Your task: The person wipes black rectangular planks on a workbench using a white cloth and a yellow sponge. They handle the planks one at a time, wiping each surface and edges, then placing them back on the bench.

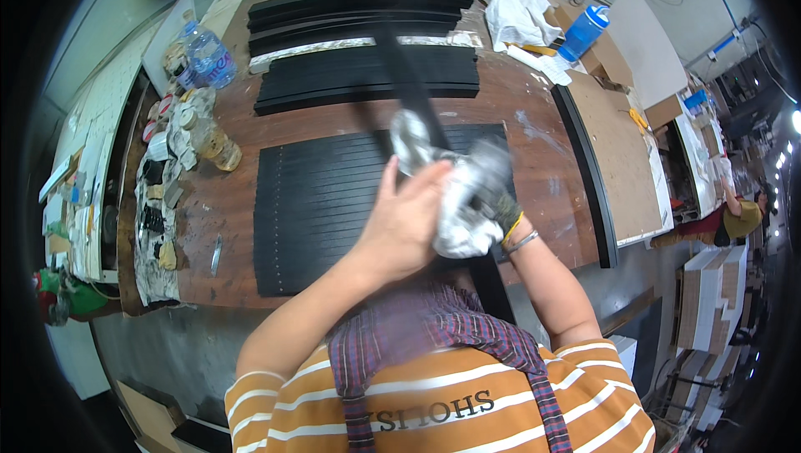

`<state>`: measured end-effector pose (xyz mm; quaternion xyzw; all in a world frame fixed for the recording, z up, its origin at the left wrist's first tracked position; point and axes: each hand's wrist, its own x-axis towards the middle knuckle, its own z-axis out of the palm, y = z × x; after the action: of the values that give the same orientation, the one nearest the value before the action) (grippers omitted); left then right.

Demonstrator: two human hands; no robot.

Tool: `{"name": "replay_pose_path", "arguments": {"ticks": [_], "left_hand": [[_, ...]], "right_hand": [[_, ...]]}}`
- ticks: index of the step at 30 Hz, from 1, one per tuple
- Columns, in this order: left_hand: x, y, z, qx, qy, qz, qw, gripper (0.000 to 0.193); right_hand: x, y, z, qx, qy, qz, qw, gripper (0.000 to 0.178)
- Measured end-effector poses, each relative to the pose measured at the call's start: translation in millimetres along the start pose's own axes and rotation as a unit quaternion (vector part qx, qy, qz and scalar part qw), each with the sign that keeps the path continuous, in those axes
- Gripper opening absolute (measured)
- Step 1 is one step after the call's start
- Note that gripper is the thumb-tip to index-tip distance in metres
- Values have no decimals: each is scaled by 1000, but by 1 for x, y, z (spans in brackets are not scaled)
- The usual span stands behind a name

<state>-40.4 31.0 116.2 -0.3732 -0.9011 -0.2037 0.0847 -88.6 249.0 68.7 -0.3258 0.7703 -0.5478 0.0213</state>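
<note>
A long black strip (403, 78), blurred by motion, slants over the table from the far side toward my body. My bare left hand (405, 219) is closed about its middle, thumb pointing up; the fingertips are partly hidden. In a dark grey glove with a yellow cuff, my right hand (499, 203) presses a crumpled white rag (467, 223) around the strip. The rag and glove are smeared by motion. Below both hands lies a stack of flat black strips (313, 203), side by side on the brown table (542, 178).
More black strips (367, 78) lie at the back. A water bottle (209, 57) and a bottle of yellowish liquid (213, 144) stand left. Back right are a blue bottle (582, 33) and white cloth (517, 15). A black bar (586, 173) lies along the right edge. Another person (738, 215) is far right.
</note>
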Motion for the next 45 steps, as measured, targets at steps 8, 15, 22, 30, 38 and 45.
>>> {"name": "replay_pose_path", "arguments": {"ticks": [8,15,22,30,38,45], "left_hand": [[-39,-171,-37,-175,369,-164,898,41],[-134,-209,-38,-44,382,-419,823,27],[-176,-134,55,-3,267,-350,898,24],[-175,-129,55,9,250,-397,883,32],[-174,-130,56,-13,257,-407,877,31],[-174,-130,58,-17,248,-414,876,31]], "right_hand": [[-41,-12,27,129,-358,321,868,52],[-22,-63,8,-7,-261,299,918,45],[95,6,-9,-338,-132,219,906,48],[202,104,38,-427,-125,151,883,40],[233,148,65,-407,-95,159,895,36],[189,127,36,-305,-75,173,933,29]]}}
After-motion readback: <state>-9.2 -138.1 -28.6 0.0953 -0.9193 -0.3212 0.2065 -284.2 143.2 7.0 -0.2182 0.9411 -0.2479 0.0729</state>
